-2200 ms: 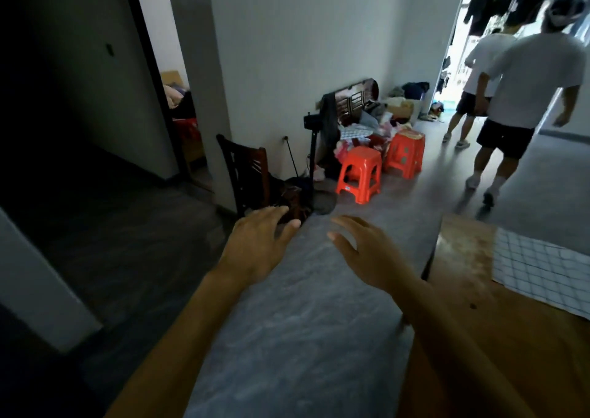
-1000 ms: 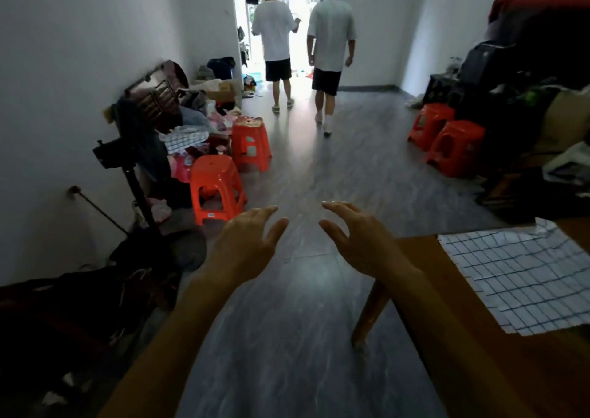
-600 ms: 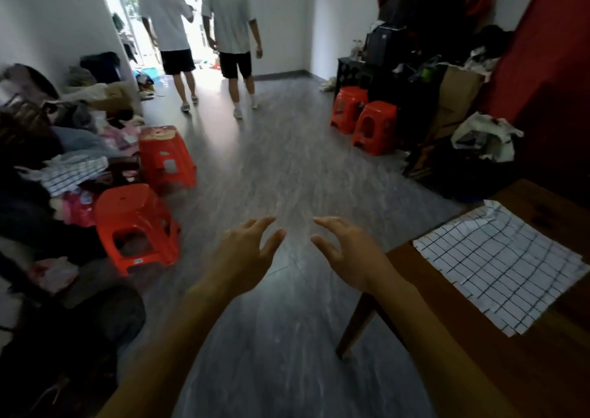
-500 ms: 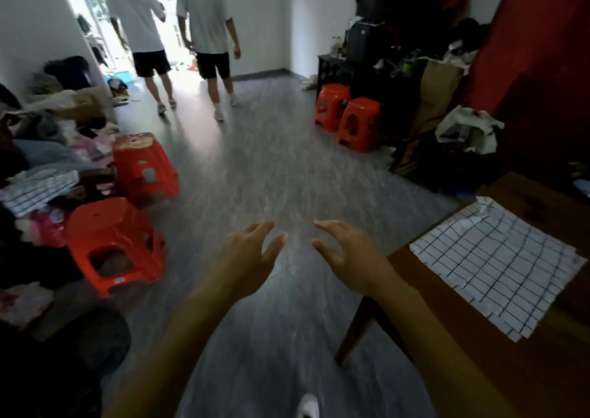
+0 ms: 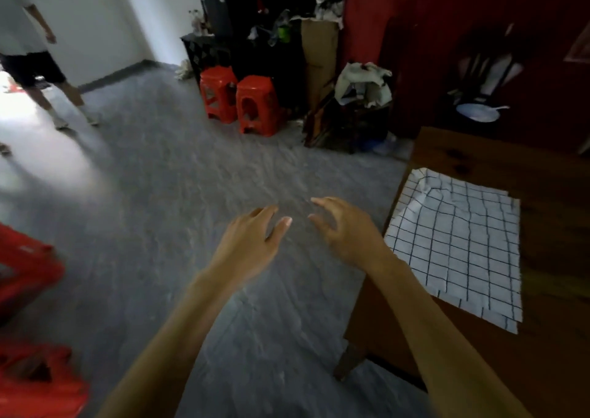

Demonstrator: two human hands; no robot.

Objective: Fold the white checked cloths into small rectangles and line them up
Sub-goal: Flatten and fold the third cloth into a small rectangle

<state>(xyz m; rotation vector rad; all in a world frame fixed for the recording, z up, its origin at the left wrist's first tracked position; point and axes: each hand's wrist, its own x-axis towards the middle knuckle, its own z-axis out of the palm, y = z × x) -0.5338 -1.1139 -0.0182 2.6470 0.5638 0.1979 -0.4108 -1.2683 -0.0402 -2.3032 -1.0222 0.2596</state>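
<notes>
View swung right, white checked cloth (image 5: 456,245) nearer

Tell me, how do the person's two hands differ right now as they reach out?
The left hand has nearly straight fingers, while the right hand has its fingers curled like a loose claw. The left hand hangs over the grey floor; the right hand is closer to the wooden table and the white checked cloth. Both are empty, palms down, touching nothing.
</notes>
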